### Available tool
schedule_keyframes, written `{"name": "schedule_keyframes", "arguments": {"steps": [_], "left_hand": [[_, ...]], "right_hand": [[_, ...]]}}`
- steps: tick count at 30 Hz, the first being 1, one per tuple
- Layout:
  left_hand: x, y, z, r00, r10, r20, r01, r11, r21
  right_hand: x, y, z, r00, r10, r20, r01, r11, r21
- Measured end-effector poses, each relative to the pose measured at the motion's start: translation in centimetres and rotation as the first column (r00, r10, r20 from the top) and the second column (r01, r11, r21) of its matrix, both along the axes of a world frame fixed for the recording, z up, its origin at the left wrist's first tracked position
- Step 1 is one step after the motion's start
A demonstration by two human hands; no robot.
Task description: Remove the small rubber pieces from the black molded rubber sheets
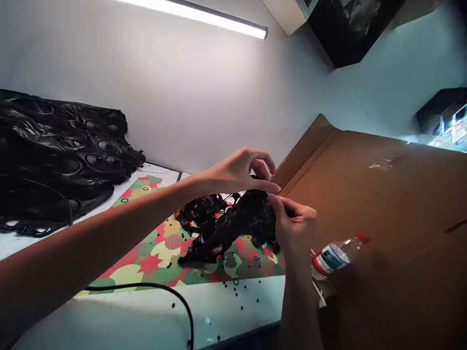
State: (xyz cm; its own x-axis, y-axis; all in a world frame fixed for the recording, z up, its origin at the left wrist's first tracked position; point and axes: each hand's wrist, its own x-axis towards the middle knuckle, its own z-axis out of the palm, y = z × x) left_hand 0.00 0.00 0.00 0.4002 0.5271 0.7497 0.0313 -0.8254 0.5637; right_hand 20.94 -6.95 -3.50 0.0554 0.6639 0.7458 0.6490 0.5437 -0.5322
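Note:
A limp, glossy black rubber sheet [242, 221] hangs beneath my two hands, its lower end resting on a patterned mat [149, 265]. My left hand [248, 170] reaches over from the left, with thumb and fingers pinched at the top edge of the sheet. Just below and to the right, my right hand [295, 221] pinches the same upper right edge, its fingers curled in. The two sets of fingertips almost meet. Exactly what lies between them is partly hidden. Small black rings and bits are scattered over the mat and the white table [138, 311].
A large pile of black moulded rubber sheets [65, 155] stands at the left. A tall cardboard sheet [408, 204] rises on the right, with a plastic bottle [335, 257] in front of it. A black cable [160, 287] crosses the table front. A tube lamp [204, 17] shines above.

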Motion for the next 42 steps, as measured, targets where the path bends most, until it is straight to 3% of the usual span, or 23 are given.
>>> {"name": "schedule_keyframes", "arguments": {"steps": [4,7,11,16,20,26,30,33,37,42], "left_hand": [[-0.4,0.8,-0.2,0.999,-0.049,0.01,0.048,0.998,0.035],[-0.5,1.0,-0.3,0.986,-0.153,0.058,0.159,0.982,-0.106],[-0.4,0.7,-0.1,0.966,-0.155,0.209,0.197,0.96,-0.2],[-0.2,0.0,0.3,0.963,-0.16,0.219,0.202,0.962,-0.186],[-0.2,-0.3,0.1,0.95,-0.181,0.254,0.245,0.937,-0.249],[-0.3,-0.5,0.1,0.975,-0.146,0.166,0.18,0.961,-0.21],[-0.2,-0.3,0.1,0.97,-0.182,0.162,0.217,0.947,-0.236],[-0.1,-0.2,0.0,0.943,-0.25,0.22,0.31,0.899,-0.31],[-0.2,0.0,0.0,0.907,-0.289,0.305,0.39,0.849,-0.355],[-0.3,0.2,-0.1,0.883,-0.324,0.339,0.441,0.819,-0.367]], "right_hand": [[0.7,0.3,0.9,0.996,0.058,-0.063,-0.057,0.998,0.021],[0.9,0.6,1.4,0.995,0.063,-0.083,-0.059,0.997,0.055],[0.9,0.5,1.9,0.996,0.015,-0.092,-0.007,0.997,0.082],[0.8,-0.1,2.3,0.996,-0.015,-0.088,0.02,0.998,0.058],[0.5,-0.2,2.2,0.99,-0.142,0.005,0.141,0.987,0.078],[-0.4,0.8,1.6,0.899,-0.409,0.154,0.393,0.911,0.125],[-0.5,1.2,1.6,0.88,-0.442,0.172,0.422,0.895,0.143],[-0.4,1.3,2.0,0.919,-0.363,0.15,0.35,0.93,0.11],[0.5,1.2,2.3,0.998,-0.063,-0.014,0.063,0.998,0.01],[1.5,0.7,2.2,0.948,0.218,-0.232,-0.249,0.962,-0.112]]}}
